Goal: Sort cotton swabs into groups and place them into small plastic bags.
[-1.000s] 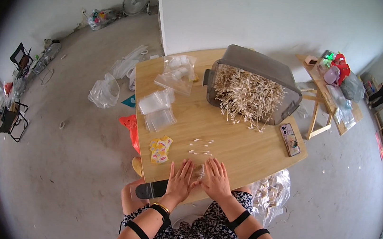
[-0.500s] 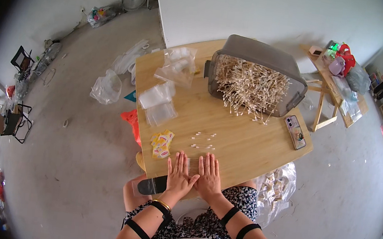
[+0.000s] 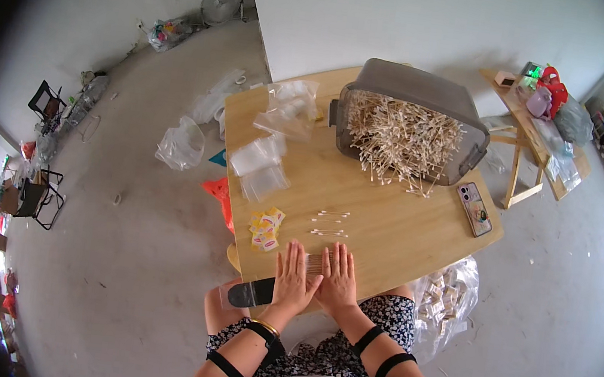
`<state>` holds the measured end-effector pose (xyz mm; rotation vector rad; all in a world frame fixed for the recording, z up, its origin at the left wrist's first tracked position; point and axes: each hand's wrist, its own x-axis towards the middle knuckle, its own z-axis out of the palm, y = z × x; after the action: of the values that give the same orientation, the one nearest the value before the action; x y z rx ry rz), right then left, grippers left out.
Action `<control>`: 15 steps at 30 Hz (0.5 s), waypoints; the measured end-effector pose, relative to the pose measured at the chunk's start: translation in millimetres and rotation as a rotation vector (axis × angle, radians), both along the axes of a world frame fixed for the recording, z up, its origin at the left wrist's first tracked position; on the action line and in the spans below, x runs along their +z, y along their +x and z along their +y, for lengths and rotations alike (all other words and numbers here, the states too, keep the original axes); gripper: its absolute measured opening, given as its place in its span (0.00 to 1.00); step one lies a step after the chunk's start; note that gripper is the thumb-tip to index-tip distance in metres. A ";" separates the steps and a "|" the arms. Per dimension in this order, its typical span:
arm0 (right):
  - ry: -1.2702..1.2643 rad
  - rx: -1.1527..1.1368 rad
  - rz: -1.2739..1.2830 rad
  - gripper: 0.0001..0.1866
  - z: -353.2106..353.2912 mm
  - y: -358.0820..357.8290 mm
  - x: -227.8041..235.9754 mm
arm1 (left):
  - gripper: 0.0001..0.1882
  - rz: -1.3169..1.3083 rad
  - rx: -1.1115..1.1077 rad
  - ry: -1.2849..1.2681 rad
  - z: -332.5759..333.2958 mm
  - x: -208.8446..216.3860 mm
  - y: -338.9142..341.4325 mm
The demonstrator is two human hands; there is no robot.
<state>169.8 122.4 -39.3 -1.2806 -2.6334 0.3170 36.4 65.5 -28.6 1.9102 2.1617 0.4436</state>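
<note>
My left hand (image 3: 293, 281) and my right hand (image 3: 339, 277) lie flat side by side at the near edge of the wooden table (image 3: 401, 238), fingers spread. They press down on a small clear bag of cotton swabs (image 3: 314, 263) that shows between them. A few loose cotton swabs (image 3: 331, 223) lie just beyond my fingers. A tipped grey bin (image 3: 410, 119) at the far side spills a heap of cotton swabs (image 3: 400, 140) onto the table.
Yellow label stickers (image 3: 265, 228) lie left of my hands, clear bags (image 3: 262, 165) farther back. A phone (image 3: 474, 208) lies at the right edge. A dark flat object (image 3: 250, 293) rests on my left knee. A filled plastic bag (image 3: 443, 300) sits on the floor at right.
The view has shifted slightly. Both hands stay flat at the table's near edge and have slid a little to the left together.
</note>
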 end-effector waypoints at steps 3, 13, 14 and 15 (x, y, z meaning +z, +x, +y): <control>0.012 0.008 -0.060 0.44 -2.1 -2.1 6.0 | 0.43 0.030 -0.112 -0.068 1.7 1.5 1.0; 0.011 -0.009 0.050 0.41 -1.7 -2.1 5.7 | 0.42 0.077 -0.130 -0.072 8.3 3.8 -5.4; 0.012 -0.003 0.051 0.41 -1.9 -2.3 8.4 | 0.41 0.122 -0.151 -0.060 5.9 4.0 -7.0; 0.017 0.007 0.016 0.41 -2.3 -2.0 11.2 | 0.41 0.123 -0.145 -0.060 5.0 3.7 -7.8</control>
<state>167.8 120.1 -28.1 -1.2580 -2.6223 0.3034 28.7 70.6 -24.8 2.0931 2.0645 0.2370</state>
